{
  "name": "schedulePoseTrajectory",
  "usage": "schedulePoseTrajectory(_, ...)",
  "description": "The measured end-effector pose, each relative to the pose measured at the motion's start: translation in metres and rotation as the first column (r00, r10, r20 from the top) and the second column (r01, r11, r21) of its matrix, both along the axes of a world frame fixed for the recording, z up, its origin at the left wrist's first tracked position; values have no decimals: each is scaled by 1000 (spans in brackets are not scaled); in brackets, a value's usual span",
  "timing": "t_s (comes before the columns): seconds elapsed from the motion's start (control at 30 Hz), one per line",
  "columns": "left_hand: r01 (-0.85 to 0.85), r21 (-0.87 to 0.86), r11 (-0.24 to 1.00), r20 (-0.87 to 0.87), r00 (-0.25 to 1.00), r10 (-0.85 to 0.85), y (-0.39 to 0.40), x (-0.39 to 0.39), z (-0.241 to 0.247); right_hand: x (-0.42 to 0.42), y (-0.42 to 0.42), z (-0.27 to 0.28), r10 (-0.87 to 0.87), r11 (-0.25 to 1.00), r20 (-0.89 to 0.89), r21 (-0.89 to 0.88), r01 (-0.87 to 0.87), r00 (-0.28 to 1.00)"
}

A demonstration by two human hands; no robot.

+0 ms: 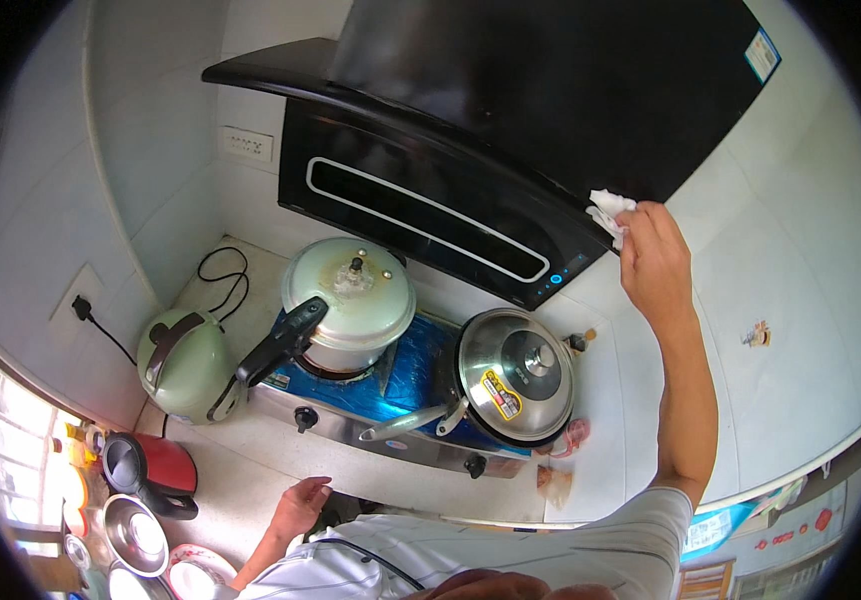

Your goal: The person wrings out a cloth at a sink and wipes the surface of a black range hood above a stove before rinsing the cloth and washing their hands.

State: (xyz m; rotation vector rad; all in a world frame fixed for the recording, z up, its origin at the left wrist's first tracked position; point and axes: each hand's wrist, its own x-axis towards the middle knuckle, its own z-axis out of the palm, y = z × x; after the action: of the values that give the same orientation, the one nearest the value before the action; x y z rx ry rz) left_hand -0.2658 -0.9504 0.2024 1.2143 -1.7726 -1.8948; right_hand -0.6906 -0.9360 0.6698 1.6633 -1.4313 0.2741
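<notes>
My right hand [655,259] is raised and grips a crumpled white tissue or cloth [612,208] against the right end of the front edge of a black range hood [415,202]. My left hand [303,502] hangs low by the counter's front edge, its fingers loosely bent, with nothing seen in it. Between the hands and the wall stands a gas stove [393,435] covered in blue film. On its left burner sits a pressure cooker [355,300] with a black handle, and on the right one a wok with a steel and glass lid [516,375].
A green rice cooker [186,367] stands left of the stove. Nearer, at the left, are a red electric kettle [167,469], a steel bowl [136,534], a patterned dish [201,574] and several bottles. A plugged-in black cord [111,337] runs along the left wall. Small bags lie at the stove's right.
</notes>
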Motion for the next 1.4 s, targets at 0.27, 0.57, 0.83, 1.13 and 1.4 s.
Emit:
schedulePoseTrajectory(0.27,-85,22,996,-77,993,86,-3,-3,6,45,-72,2,152,986,-62,73,-147,986)
schedulePoseTrajectory(0.57,-112,10,994,-43,993,112,18,-14,6,133,-207,-1,317,948,-193,31,-317,929)
schedulePoseTrajectory(0.83,-158,10,987,-50,986,159,25,-21,0,-1,-47,28,-15,990,-290,-139,-27,957)
schedulePoseTrajectory(1.13,-138,28,990,-16,990,139,32,-41,9,-54,-27,165,-184,811,-200,-584,33,962)
schedulePoseTrajectory(1.4,-65,-29,997,53,996,66,46,-76,25,-79,-8,74,157,915,385,-404,13,909)
